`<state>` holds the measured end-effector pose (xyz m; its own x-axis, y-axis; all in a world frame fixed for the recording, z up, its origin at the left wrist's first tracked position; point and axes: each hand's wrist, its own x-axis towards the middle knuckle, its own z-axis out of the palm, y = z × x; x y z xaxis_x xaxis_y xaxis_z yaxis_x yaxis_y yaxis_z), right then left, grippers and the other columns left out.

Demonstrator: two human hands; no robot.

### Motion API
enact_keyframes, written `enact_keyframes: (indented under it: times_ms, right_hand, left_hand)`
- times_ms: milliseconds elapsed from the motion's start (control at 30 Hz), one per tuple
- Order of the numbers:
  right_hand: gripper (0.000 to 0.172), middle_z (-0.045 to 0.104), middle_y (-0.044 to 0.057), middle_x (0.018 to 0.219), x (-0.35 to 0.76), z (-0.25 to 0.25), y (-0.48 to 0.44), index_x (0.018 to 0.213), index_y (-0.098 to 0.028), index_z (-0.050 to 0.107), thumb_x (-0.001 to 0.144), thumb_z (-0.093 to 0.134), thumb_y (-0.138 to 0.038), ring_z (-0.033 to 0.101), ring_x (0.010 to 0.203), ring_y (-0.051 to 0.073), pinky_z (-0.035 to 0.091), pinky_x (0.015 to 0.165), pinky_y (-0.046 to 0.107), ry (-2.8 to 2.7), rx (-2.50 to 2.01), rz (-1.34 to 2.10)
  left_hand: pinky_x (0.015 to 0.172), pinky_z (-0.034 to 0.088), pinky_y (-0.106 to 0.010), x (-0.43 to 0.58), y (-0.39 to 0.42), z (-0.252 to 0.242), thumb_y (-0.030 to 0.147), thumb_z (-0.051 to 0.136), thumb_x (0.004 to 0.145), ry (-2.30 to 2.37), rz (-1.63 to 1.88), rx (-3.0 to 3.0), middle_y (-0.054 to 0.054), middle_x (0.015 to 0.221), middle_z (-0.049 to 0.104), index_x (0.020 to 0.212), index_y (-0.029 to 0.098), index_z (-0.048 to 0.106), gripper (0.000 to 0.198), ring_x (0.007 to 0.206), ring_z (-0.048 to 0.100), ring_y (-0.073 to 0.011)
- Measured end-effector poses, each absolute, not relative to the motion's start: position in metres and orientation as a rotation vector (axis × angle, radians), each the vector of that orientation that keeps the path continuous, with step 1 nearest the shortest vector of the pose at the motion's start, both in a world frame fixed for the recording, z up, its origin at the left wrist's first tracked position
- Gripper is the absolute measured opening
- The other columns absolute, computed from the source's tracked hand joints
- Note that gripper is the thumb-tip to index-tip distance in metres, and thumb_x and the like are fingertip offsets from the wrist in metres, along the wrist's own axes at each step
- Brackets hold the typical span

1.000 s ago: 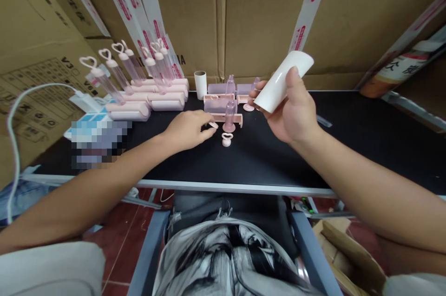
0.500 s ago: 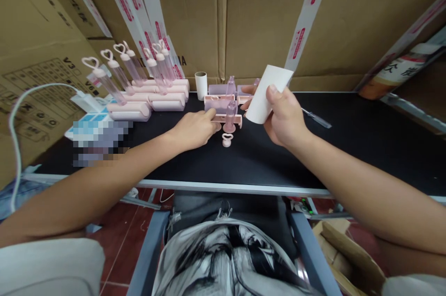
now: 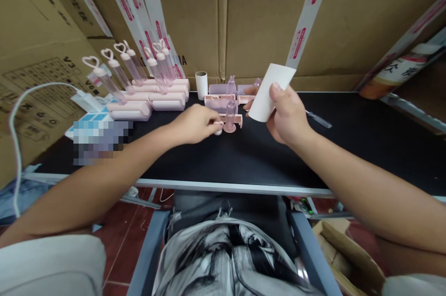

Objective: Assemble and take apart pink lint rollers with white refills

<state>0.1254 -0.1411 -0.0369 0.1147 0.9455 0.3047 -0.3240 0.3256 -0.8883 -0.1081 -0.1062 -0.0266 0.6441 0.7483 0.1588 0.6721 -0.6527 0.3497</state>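
Observation:
Between thumb and fingers, my left hand (image 3: 198,125) pinches a small pale pink heart-topped cap (image 3: 218,129) just above the black tabletop. Right beside it stands a clear pink tube (image 3: 230,117) on a round base, in front of a pink frame piece (image 3: 238,121). My right hand (image 3: 287,112) is wrapped round a white paper roll (image 3: 267,95), held tilted in the air. Behind these lie purple-tinted covers (image 3: 217,89) and more pink parts, partly covered by my right fingers. Another white roll (image 3: 201,87) with a brown core stands upright at the back.
Several assembled pink rollers with heart-topped handles (image 3: 128,111) are lined up at the left, near a white power strip (image 3: 91,122). A screwdriver (image 3: 319,119) lies at right. Cardboard (image 3: 261,22) walls the back; a bottle (image 3: 395,73) leans in the right corner.
My left hand has moved off the pink frame piece and taken hold of the heart-topped cap, which has shifted left and up. My right hand with the roll has moved slightly right.

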Motion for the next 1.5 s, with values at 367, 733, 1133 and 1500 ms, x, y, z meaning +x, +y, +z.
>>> enact_keyframes:
  times_ms: [367, 733, 1133, 1500]
  right_hand:
    - [0.046, 0.077, 0.001, 0.087, 0.136, -0.058, -0.121, 0.100, -0.027, 0.068, 0.087, 0.085, -0.067, 0.076, 0.081, 0.022, 0.067, 0.068, 0.034, -0.993, -0.975, 1.138]
    - [0.039, 0.076, 0.000, 0.087, 0.129, -0.057, -0.121, 0.101, -0.027, 0.065, 0.092, 0.082, -0.061, 0.075, 0.072, 0.020, 0.069, 0.060, 0.035, -0.884, -0.984, 1.350]
    - [0.041, 0.079, 0.002, 0.087, 0.131, -0.064, -0.114, 0.103, -0.026, 0.069, 0.093, 0.079, -0.065, 0.078, 0.077, 0.022, 0.069, 0.065, 0.037, -0.941, -1.006, 1.311]
    - [0.043, 0.083, 0.005, 0.090, 0.131, -0.068, -0.101, 0.103, -0.026, 0.070, 0.094, 0.074, -0.068, 0.081, 0.085, 0.025, 0.069, 0.071, 0.037, -0.951, -0.990, 1.368]
  left_hand:
    - [0.071, 0.042, -0.032, -0.111, -0.075, -0.040, 0.038, 0.064, 0.097, 1.335, 0.346, 2.730, -0.009, 0.088, 0.081, 0.085, 0.018, 0.083, 0.030, 0.081, 0.070, -0.0221]
    - [0.075, 0.047, -0.032, -0.113, -0.076, -0.046, 0.037, 0.070, 0.092, 1.303, 0.455, 2.726, -0.010, 0.095, 0.080, 0.098, 0.016, 0.085, 0.026, 0.086, 0.072, -0.0235]
    - [0.075, 0.046, -0.031, -0.120, -0.072, -0.045, 0.044, 0.075, 0.089, 1.289, 0.685, 2.535, -0.004, 0.090, 0.076, 0.111, 0.017, 0.080, 0.035, 0.078, 0.064, -0.0179]
    - [0.047, 0.042, -0.021, -0.127, -0.051, -0.056, 0.040, 0.056, 0.106, 1.545, 0.832, 1.795, -0.010, 0.112, 0.077, 0.128, 0.022, 0.058, 0.028, 0.064, 0.066, -0.0133]
